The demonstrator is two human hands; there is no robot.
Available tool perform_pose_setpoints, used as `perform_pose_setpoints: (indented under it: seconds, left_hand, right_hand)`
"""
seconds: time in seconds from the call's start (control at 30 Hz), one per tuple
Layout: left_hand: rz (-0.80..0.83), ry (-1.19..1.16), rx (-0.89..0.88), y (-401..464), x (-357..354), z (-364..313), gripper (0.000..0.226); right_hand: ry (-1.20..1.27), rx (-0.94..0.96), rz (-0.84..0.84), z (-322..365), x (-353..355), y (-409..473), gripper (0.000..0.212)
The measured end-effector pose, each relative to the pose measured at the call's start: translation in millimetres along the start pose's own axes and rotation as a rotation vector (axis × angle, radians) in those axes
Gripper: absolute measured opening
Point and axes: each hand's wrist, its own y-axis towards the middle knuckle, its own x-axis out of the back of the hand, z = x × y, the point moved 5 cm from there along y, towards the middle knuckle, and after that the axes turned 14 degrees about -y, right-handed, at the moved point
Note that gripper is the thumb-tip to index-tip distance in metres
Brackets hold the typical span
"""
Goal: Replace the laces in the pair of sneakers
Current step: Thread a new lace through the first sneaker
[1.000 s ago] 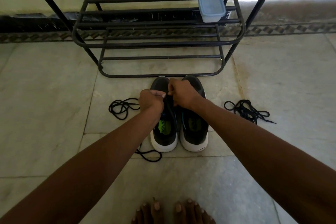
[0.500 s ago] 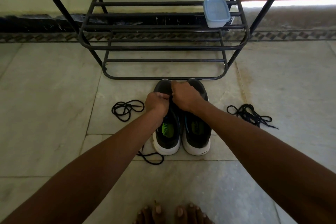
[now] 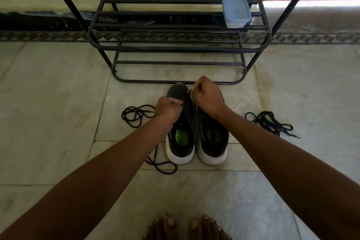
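Two dark sneakers with white soles stand side by side on the floor, toes pointing away from me: the left sneaker (image 3: 180, 142) and the right sneaker (image 3: 213, 142). My left hand (image 3: 168, 109) grips the left sneaker's upper at its lacing area. My right hand (image 3: 207, 96) pinches a dark lace end above the left sneaker's toe part. A black lace (image 3: 160, 165) trails from that shoe onto the floor by its heel. A loose black lace (image 3: 136, 115) lies to the left, and a tangled bundle of black laces (image 3: 270, 122) to the right.
A black metal shoe rack (image 3: 175, 48) stands just beyond the sneakers' toes, with a lidded blue plastic box (image 3: 235, 11) on a shelf at the right. My bare toes (image 3: 185, 228) show at the bottom edge. The floor is pale stone tile.
My right hand has risen and moved away from me toward the toe, pulling the lace end up. My left hand stays on the left sneaker. The view has shifted slightly.
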Motion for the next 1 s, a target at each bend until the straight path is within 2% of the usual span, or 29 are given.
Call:
perform_pose_setpoints:
  seconds: [0.07, 0.13, 0.23, 0.3, 0.37, 0.43, 0.5, 0.57, 0.63, 0.73, 0.8, 0.83, 0.9, 0.93, 0.97, 1.0]
  left_hand:
    - [-0.007, -0.004, 0.008, 0, 1, 0, 0.022]
    - [-0.011, -0.012, 0.021, 2, 1, 1, 0.022]
    - [-0.007, -0.007, 0.037, 2, 1, -1, 0.020]
    - [-0.008, -0.009, 0.039, 2, 2, -1, 0.019]
    - [-0.014, -0.009, 0.047, 1, 3, -1, 0.019]
    - [-0.017, 0.003, 0.049, 0, 4, -1, 0.021]
    - [-0.010, 0.007, 0.050, 1, 3, -1, 0.021]
    - [-0.011, 0.012, 0.050, 0, 2, -2, 0.021]
    - [-0.012, 0.030, 0.037, 0, 1, -3, 0.019]
    - [-0.007, 0.052, 0.025, -1, 1, -3, 0.017]
    - [-0.001, 0.050, 0.020, -2, 1, -3, 0.019]
    - [0.002, 0.052, 0.017, -2, 2, -4, 0.020]
    - [0.001, 0.057, 0.015, -2, 1, -3, 0.020]
    - [-0.001, 0.059, 0.014, -2, 1, -3, 0.019]
    - [-0.003, 0.058, 0.012, -2, 1, -3, 0.018]
    - [-0.006, 0.059, 0.008, -2, 1, -3, 0.017]
  right_hand:
    - [0.308, -0.073, 0.104, 2, -3, 0, 0.002]
    - [0.613, -0.182, 0.208, 4, -5, 1, 0.010]
    - [0.626, -0.178, 0.189, -3, 1, 6, 0.006]
    - [0.480, -0.149, 0.167, -9, 9, 10, 0.008]
    - [0.122, -0.056, 0.153, -11, 19, 18, 0.010]
    - [-0.328, 0.191, 0.161, -2, 28, 21, 0.009]
    - [-0.652, 0.389, 0.284, 5, 26, 17, 0.011]
    - [-0.886, 0.415, 0.436, 4, 20, 10, 0.018]
    - [-0.941, 0.498, 0.393, 12, 19, 6, 0.016]
    - [-0.577, 0.590, 0.050, 30, 39, 3, 0.032]
    - [-0.162, 0.463, -0.189, 29, 55, 4, 0.024]
    - [0.096, 0.337, -0.200, 26, 61, 6, 0.022]
    - [0.621, 0.067, -0.023, 23, 57, 4, 0.028]
    - [0.732, -0.015, 0.070, 22, 54, 1, 0.029]
    - [0.660, -0.034, 0.118, 23, 56, -1, 0.029]
    - [0.425, -0.005, 0.145, 22, 57, -2, 0.028]
